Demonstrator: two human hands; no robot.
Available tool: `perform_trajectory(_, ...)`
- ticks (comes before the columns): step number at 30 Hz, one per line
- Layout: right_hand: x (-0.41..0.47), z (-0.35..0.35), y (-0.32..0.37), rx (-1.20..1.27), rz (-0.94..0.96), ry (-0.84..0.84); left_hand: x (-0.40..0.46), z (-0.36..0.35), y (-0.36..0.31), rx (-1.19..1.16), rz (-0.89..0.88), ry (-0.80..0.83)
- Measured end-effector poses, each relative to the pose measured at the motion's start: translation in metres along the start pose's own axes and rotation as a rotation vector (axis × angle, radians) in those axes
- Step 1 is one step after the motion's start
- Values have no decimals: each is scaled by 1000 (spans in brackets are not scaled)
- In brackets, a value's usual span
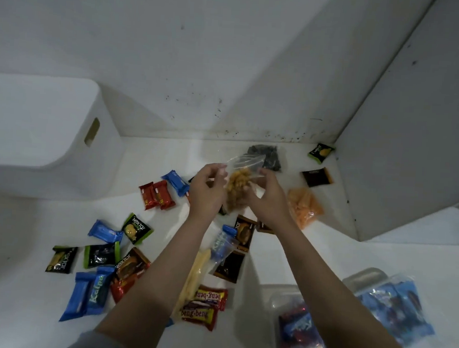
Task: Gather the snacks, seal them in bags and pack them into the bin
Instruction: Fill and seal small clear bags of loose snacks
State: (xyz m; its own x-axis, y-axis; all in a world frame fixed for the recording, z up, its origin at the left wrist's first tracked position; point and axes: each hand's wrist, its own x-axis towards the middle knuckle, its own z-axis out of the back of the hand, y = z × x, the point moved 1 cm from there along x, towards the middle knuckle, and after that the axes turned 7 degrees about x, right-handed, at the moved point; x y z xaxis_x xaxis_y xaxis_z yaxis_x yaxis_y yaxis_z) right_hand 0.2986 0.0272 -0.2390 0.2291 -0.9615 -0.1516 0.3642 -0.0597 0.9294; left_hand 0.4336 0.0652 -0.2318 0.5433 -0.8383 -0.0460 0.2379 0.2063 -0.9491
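Both hands hold one clear bag of yellow-brown snack pieces above the white floor. The left hand pinches the bag's upper left edge; the right hand curls round its right side, so the contents hang between the two palms. Just beyond lies a bag of dark pieces, to the right a bag of orange sticks. Loose wrapped snacks lie scattered nearer the person. The white bin stands at far left, well apart.
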Motion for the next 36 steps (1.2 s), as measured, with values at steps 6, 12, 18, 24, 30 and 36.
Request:
perform_trajectory(6,-55,29,37,277,162,-109,-48,39,-53,-28,-244,28)
perform_trajectory(12,-98,59,77,453,300,-121,-94,64,-91,-62,-299,48)
perform_trajectory(18,-133,75,90,532,306,-68,-131,80,-122,-129,-306,43)
perform_trajectory(24,-161,86,103,580,348,-41,-155,88,-137,-105,-364,41)
perform_trajectory(30,-179,99,118,290,460,-112,-172,89,-148,78,-496,-5)
perform_trajectory(36,-193,112,142,-52,567,18,-187,81,-160,177,-586,9)
